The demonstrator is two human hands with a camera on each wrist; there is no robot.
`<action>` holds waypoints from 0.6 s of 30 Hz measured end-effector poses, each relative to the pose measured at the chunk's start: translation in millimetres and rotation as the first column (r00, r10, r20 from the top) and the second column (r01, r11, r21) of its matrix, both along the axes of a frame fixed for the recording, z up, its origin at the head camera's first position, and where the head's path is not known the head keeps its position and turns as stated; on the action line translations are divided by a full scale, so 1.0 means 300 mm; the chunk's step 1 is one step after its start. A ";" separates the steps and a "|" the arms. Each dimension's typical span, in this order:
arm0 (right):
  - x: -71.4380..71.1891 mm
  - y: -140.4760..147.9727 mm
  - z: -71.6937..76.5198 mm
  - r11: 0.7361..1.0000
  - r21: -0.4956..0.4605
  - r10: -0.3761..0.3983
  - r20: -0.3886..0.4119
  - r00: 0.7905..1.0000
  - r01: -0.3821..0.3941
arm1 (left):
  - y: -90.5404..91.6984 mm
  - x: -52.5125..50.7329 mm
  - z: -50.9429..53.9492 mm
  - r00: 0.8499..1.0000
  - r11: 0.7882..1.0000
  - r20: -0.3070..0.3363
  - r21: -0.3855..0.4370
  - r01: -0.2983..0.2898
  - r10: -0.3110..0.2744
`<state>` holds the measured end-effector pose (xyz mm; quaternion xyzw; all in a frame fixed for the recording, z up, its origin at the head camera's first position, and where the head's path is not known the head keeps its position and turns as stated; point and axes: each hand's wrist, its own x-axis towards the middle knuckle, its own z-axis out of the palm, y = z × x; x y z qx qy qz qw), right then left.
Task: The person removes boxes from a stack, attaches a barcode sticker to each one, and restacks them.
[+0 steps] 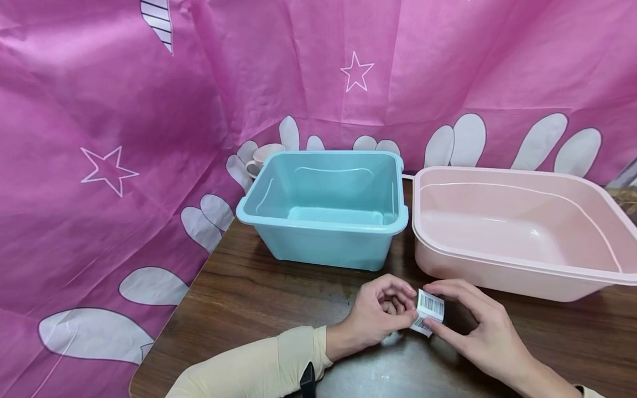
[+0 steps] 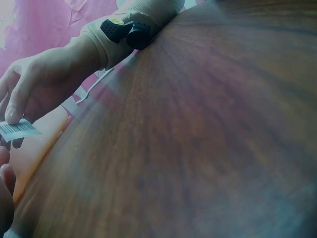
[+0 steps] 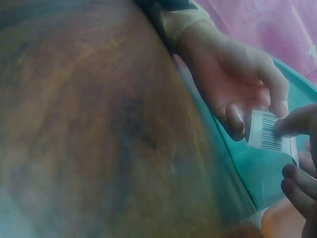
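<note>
A small white label with a printed barcode point(image 1: 430, 305) is held between both hands, low over the table's front. My right hand point(image 1: 487, 326) pinches its right side, the thumb lying across the printed face in the right wrist view. At the opposite edge, my left hand point(image 1: 378, 309) holds the label by thumb and fingertips, other fingers curled inward. The label point(image 3: 270, 131) looks bent or folded along its length. In the left wrist view the label point(image 2: 19, 130) sits under the right thumb, while only a few left fingers point(image 2: 6, 198) show.
Beyond the hands stands a blue plastic bin point(image 1: 328, 243), with nothing visible inside. To its right is a wider pink basin point(image 1: 497, 276). A light cup point(image 1: 266, 152) is partly hidden behind the bin. Pink printed cloth point(image 1: 318, 66) hangs around the brown wooden table point(image 1: 239, 293).
</note>
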<state>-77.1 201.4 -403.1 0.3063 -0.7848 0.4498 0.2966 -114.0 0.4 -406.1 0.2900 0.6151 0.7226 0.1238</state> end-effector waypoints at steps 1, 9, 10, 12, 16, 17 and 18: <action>-0.001 0.000 0.000 1.000 -0.005 0.001 -0.005 1.000 -0.001 | 0.000 0.001 0.002 1.000 1.000 0.002 -0.001 0.000 0.000; 0.000 -0.004 0.004 0.999 -0.036 0.016 -0.025 1.000 -0.017 | -0.003 0.002 0.003 1.000 1.000 -0.006 -0.002 -0.002 0.002; 0.001 -0.005 0.004 0.999 -0.041 0.018 -0.024 1.000 -0.019 | -0.003 0.002 0.003 1.000 1.000 -0.006 -0.003 -0.002 0.002; 0.002 -0.005 0.003 0.999 -0.044 0.019 -0.021 1.000 -0.020 | -0.003 0.002 0.004 1.000 1.000 -0.004 -0.003 -0.001 0.001; 0.004 -0.005 0.000 0.999 -0.044 0.016 -0.013 1.000 -0.016 | -0.003 0.003 0.004 1.000 1.000 0.004 -0.005 0.001 -0.001; 0.005 -0.005 0.000 0.999 -0.043 0.014 -0.010 1.000 -0.014 | -0.003 0.003 0.004 1.000 1.000 0.005 -0.005 0.002 -0.002; 0.006 -0.005 -0.001 0.999 -0.042 0.011 -0.008 1.000 -0.012 | -0.003 0.003 0.004 1.000 1.000 0.007 -0.005 0.003 -0.003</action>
